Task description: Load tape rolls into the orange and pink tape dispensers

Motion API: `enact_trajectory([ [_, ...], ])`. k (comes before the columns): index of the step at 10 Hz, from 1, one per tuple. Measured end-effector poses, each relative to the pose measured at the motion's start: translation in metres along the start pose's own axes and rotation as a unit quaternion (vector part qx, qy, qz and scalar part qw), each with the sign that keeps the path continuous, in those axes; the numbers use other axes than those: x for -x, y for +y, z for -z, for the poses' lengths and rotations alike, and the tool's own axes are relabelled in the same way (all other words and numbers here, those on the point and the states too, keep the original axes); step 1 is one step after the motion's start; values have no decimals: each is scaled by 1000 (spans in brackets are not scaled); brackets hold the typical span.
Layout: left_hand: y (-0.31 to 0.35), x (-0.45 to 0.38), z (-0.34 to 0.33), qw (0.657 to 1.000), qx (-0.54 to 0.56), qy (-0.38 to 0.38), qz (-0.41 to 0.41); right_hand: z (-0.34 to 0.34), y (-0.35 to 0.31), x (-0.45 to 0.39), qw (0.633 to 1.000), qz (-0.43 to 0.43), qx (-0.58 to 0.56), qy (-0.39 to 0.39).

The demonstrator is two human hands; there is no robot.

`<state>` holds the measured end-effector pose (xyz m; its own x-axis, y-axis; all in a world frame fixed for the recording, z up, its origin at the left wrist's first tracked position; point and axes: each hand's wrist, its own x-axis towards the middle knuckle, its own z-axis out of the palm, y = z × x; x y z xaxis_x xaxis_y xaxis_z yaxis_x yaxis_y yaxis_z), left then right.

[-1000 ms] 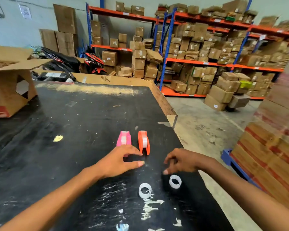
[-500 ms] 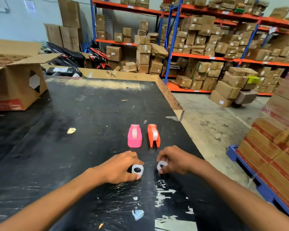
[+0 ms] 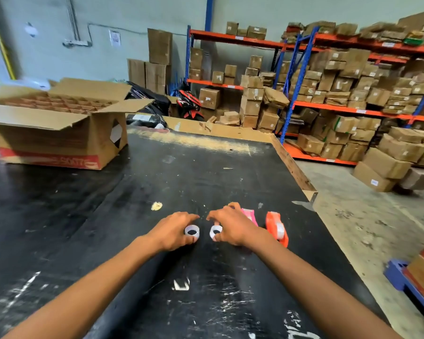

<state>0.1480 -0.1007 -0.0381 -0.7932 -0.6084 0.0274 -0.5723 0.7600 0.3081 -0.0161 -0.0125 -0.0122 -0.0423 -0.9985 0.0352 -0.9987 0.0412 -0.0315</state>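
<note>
Pinching a tape roll apiece: left hand on the left roll, right hand on the right roll, holes facing up, low over the black worktop. Just beyond and right, pink dispenser half hidden behind the right hand, orange dispenser beside it, both lengthwise away, nearer the right hand. Worktop edge close on the right; plenty of room left and ahead, up to the cardboard box.
</note>
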Motion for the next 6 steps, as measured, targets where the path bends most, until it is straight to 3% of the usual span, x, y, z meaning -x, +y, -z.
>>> enact_trajectory([
  [3, -4, -17, -3, 999, -6, -32, 25, -16, 3, -15, 998, -41, 12, -53],
  [6, 4, 20, 14, 1000, 16, 8, -1, 20, 12, 34, 997, -30, -75, 19],
])
